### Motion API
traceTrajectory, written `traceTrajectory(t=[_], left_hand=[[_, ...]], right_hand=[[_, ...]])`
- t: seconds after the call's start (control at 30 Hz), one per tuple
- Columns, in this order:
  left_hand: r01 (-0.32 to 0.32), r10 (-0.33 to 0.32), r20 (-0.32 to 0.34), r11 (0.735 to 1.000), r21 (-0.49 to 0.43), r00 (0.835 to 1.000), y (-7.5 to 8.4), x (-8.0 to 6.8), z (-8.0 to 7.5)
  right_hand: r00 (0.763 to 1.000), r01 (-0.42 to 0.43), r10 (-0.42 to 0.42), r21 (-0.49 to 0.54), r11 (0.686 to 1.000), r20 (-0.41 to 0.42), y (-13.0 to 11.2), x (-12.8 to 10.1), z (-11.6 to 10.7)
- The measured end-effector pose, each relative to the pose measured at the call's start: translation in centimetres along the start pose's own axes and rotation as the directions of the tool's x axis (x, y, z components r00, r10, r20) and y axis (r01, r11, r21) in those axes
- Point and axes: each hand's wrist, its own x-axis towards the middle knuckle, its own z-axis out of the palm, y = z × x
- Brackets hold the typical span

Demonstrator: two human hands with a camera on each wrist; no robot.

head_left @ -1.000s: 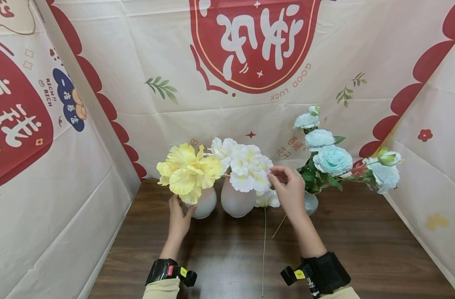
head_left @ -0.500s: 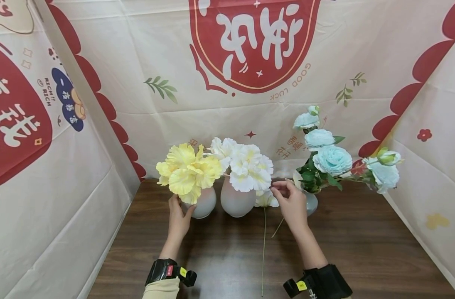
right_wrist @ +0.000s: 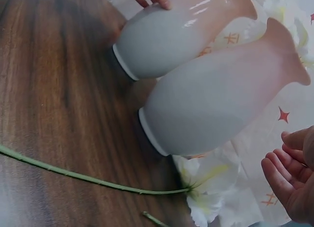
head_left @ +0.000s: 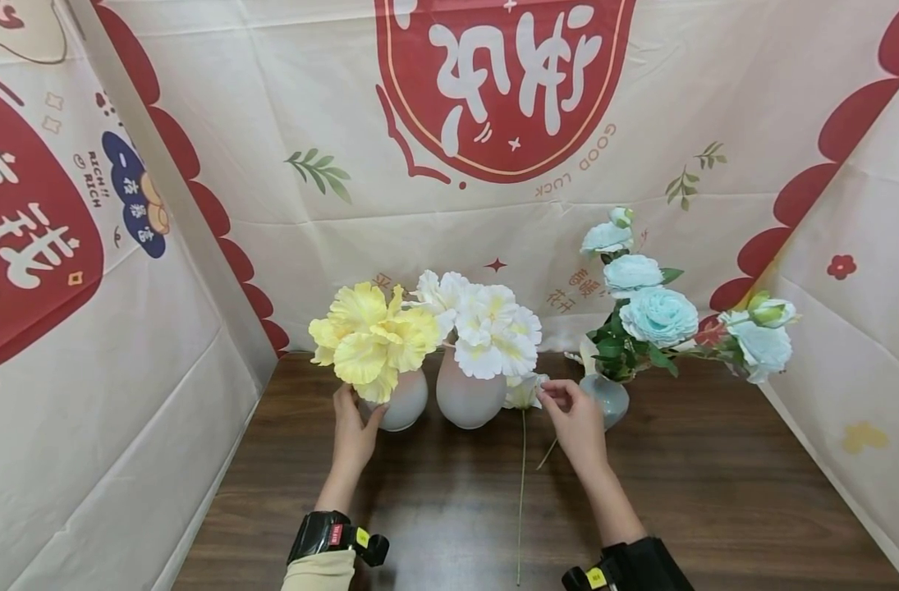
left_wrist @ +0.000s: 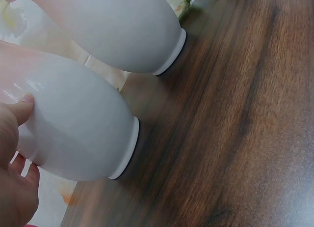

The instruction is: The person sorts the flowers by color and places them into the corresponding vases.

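Observation:
My left hand (head_left: 355,435) holds the side of the left pale vase (head_left: 408,404), with the thumb on one side and the fingers round the other. Large yellow flowers (head_left: 375,341) spread above that vase. Close on its right stands a second, pinkish-white vase (head_left: 470,400), topped by white flowers (head_left: 496,332). My right hand (head_left: 580,427), fingers loosely bent, is beside a loose white flower (head_left: 521,394) lying on the table with its long stem toward me. In the right wrist view, nothing shows between the fingers of the right hand (right_wrist: 292,180).
A small grey-blue vase (head_left: 607,400) with light blue flowers (head_left: 658,316) stands to the right. Another loose stem (head_left: 548,454) lies near the right hand. Printed cloth (head_left: 449,238) encloses the back and sides of the dark wooden table (head_left: 434,525).
My right hand has come down from the white flowers' edge to the level of the loose flower. The left hand stays on its vase.

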Motion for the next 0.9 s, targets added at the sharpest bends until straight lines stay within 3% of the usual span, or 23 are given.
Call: traceTrajectory(t=[0.4, 0.9], left_hand=[[-0.007, 0.007, -0.002, 1.0, 0.007, 1.0, 0.1, -0.1, -0.2], [-0.007, 0.007, -0.004, 1.0, 0.006, 1.0, 0.1, -0.1, -0.1]], right_hand=[[0.997, -0.054, 0.057, -0.049, 0.997, 0.057, 2.1, -1.2, 0.7], [0.97, -0.162, 0.169, -0.055, 0.985, 0.173, 3.9, -2.2, 1.8]])
